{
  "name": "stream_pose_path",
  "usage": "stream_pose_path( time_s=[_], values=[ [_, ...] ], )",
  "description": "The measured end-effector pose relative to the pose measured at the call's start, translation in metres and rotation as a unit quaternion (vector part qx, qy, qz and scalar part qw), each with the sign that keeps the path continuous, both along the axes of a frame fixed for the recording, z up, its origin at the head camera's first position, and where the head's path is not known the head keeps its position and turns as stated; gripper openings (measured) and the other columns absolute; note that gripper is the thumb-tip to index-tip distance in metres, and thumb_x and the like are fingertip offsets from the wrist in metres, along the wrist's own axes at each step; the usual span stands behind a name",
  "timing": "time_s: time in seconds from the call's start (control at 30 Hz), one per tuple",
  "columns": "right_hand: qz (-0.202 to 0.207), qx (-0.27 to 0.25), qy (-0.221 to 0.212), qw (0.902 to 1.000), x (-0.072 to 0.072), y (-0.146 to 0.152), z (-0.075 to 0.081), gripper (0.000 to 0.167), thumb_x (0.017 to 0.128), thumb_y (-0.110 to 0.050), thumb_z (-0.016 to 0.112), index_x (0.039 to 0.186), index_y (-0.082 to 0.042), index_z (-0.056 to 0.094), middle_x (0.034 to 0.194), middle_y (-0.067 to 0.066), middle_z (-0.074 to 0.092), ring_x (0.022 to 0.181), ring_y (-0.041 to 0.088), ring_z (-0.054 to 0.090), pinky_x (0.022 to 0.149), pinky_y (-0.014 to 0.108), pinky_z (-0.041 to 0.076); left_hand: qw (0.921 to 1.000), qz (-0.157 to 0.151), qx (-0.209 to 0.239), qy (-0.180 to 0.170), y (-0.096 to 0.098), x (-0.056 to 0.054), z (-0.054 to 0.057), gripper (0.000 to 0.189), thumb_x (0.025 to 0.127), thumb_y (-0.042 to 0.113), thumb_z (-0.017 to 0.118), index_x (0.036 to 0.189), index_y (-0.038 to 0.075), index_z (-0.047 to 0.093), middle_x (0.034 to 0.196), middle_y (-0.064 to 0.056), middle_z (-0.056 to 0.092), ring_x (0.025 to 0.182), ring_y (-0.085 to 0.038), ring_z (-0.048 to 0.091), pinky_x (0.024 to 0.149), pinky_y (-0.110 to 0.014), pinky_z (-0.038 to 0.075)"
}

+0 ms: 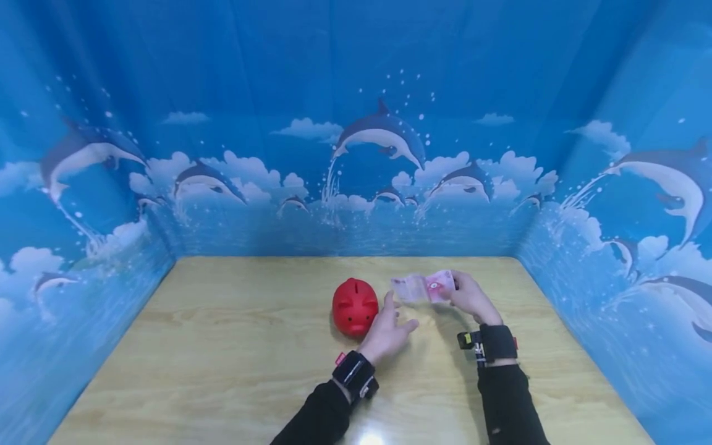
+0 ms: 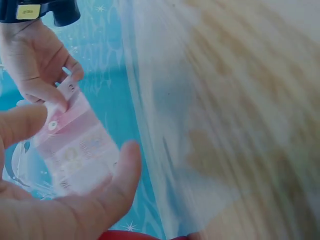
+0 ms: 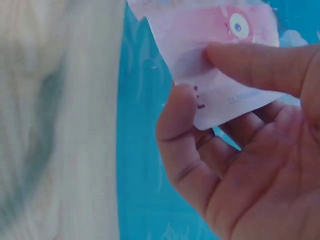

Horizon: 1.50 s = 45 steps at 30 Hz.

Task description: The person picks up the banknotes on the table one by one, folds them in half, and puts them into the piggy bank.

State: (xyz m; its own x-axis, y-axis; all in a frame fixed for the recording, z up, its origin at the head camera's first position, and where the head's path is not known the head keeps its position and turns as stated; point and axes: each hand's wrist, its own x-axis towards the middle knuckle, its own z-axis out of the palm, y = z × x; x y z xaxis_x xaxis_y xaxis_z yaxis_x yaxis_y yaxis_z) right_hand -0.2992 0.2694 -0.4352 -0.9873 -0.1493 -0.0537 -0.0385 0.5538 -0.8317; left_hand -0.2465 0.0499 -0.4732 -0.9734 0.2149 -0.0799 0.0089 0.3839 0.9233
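My right hand point(image 1: 470, 295) pinches one end of a pink banknote point(image 1: 413, 288) between thumb and fingers, holding it up over the table. Creases run across the note, and its other end reaches left toward my left hand point(image 1: 386, 330). That left hand has its thumb and fingers spread apart, with nothing gripped between them. In the left wrist view, the banknote point(image 2: 77, 145) shows beyond the spread fingers. Just left of my left hand stands a red piggy bank point(image 1: 355, 306), a slot in its top and its face toward me.
The light wooden table point(image 1: 233, 346) spreads out to both sides of the hands. Blue curtains point(image 1: 256, 228) with dolphins and clouds enclose its back, left and right sides. Each wrist wears a black strap with a small camera point(image 1: 466, 340).
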Motion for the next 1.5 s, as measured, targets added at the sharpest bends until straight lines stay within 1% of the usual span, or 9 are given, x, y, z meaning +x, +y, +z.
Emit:
stream_pose_path(
  time_s=[0.17, 0.27, 0.4, 0.53, 0.7, 1.0, 1.13, 1.33, 1.5],
  values=[
    [0.016, -0.008, 0.010, 0.9998, 0.003, -0.001, 0.012, 0.030, 0.094, -0.005, 0.059, 0.123, 0.002, 0.058, 0.107, 0.020, 0.064, 0.092, 0.031, 0.060, 0.073, 0.036, 0.053, 0.9994, 0.009, 0.035, 0.003, 0.001, -0.003, 0.004, 0.087, 0.096, 0.031, 0.062, 0.158, 0.012, 0.005, 0.162, -0.013, 0.021, 0.149, -0.029, 0.021, 0.120, -0.050, 0.021],
    [0.016, -0.014, 0.001, 0.9998, 0.005, -0.002, 0.015, 0.032, 0.094, -0.006, 0.060, 0.124, 0.002, 0.057, 0.108, 0.020, 0.064, 0.096, 0.033, 0.060, 0.073, 0.033, 0.053, 0.9983, 0.004, 0.055, 0.020, 0.002, -0.003, 0.003, 0.071, 0.099, 0.028, 0.058, 0.155, 0.012, 0.019, 0.156, -0.012, 0.036, 0.144, -0.027, 0.033, 0.117, -0.050, 0.030],
    [0.017, -0.025, -0.005, 0.9995, 0.007, -0.005, 0.015, 0.035, 0.095, -0.010, 0.061, 0.127, 0.003, 0.055, 0.107, 0.020, 0.065, 0.097, 0.032, 0.062, 0.074, 0.032, 0.054, 0.9966, 0.005, 0.058, 0.058, 0.001, -0.004, 0.004, 0.041, 0.102, 0.028, 0.052, 0.138, 0.014, 0.039, 0.127, -0.010, 0.060, 0.112, -0.023, 0.059, 0.093, -0.044, 0.051],
    [0.016, -0.035, 0.008, 0.9992, 0.008, -0.010, 0.016, 0.039, 0.098, -0.018, 0.061, 0.131, 0.002, 0.053, 0.107, 0.021, 0.068, 0.095, 0.029, 0.065, 0.074, 0.031, 0.055, 0.9941, 0.016, 0.054, 0.093, 0.000, -0.006, 0.006, 0.029, 0.103, 0.031, 0.049, 0.128, 0.016, 0.049, 0.108, -0.007, 0.062, 0.088, -0.014, 0.056, 0.074, -0.032, 0.050],
    [0.011, -0.038, 0.031, 0.9987, 0.010, -0.020, 0.018, 0.044, 0.097, -0.022, 0.061, 0.132, 0.004, 0.056, 0.111, 0.025, 0.069, 0.092, 0.024, 0.069, 0.074, 0.032, 0.057, 0.9906, 0.029, 0.085, 0.104, 0.003, -0.005, 0.007, 0.033, 0.102, 0.028, 0.052, 0.133, 0.017, 0.053, 0.127, -0.005, 0.062, 0.113, -0.014, 0.059, 0.092, -0.032, 0.053],
    [0.032, -0.065, 0.043, 0.9964, 0.016, -0.041, 0.026, 0.034, 0.101, -0.024, 0.055, 0.113, 0.007, 0.067, 0.092, 0.018, 0.070, 0.072, 0.019, 0.063, 0.063, 0.027, 0.055, 0.9812, 0.025, 0.132, 0.139, 0.008, -0.004, 0.011, 0.040, 0.100, 0.026, 0.056, 0.138, 0.016, 0.050, 0.138, -0.006, 0.053, 0.126, -0.028, 0.056, 0.097, -0.036, 0.053],
    [0.038, -0.073, 0.032, 0.9961, 0.015, -0.045, 0.024, 0.040, 0.103, -0.028, 0.051, 0.109, 0.007, 0.068, 0.089, 0.018, 0.070, 0.072, 0.021, 0.063, 0.063, 0.025, 0.053, 0.9813, 0.009, 0.125, 0.146, 0.007, -0.004, 0.012, 0.043, 0.099, 0.024, 0.058, 0.141, 0.021, 0.049, 0.146, -0.003, 0.046, 0.128, -0.027, 0.055, 0.095, -0.033, 0.054],
    [0.069, -0.112, 0.014, 0.9911, 0.016, -0.048, 0.023, 0.050, 0.106, -0.031, 0.040, 0.127, 0.011, 0.058, 0.107, 0.027, 0.067, 0.086, 0.016, 0.067, 0.077, 0.028, 0.058, 0.9834, -0.012, 0.106, 0.147, 0.006, -0.004, 0.011, 0.055, 0.098, 0.023, 0.060, 0.149, 0.023, 0.041, 0.161, -0.003, 0.025, 0.134, -0.024, 0.047, 0.090, -0.026, 0.055],
    [0.079, -0.111, 0.006, 0.9906, 0.016, -0.050, 0.023, 0.050, 0.105, -0.034, 0.043, 0.133, 0.007, 0.054, 0.116, 0.027, 0.064, 0.094, 0.019, 0.066, 0.080, 0.027, 0.057, 0.9863, -0.012, 0.073, 0.148, 0.005, -0.001, 0.012, 0.059, 0.098, 0.027, 0.059, 0.152, 0.024, 0.036, 0.164, -0.008, 0.013, 0.112, -0.021, 0.061, 0.082, -0.023, 0.055]
  ],
)
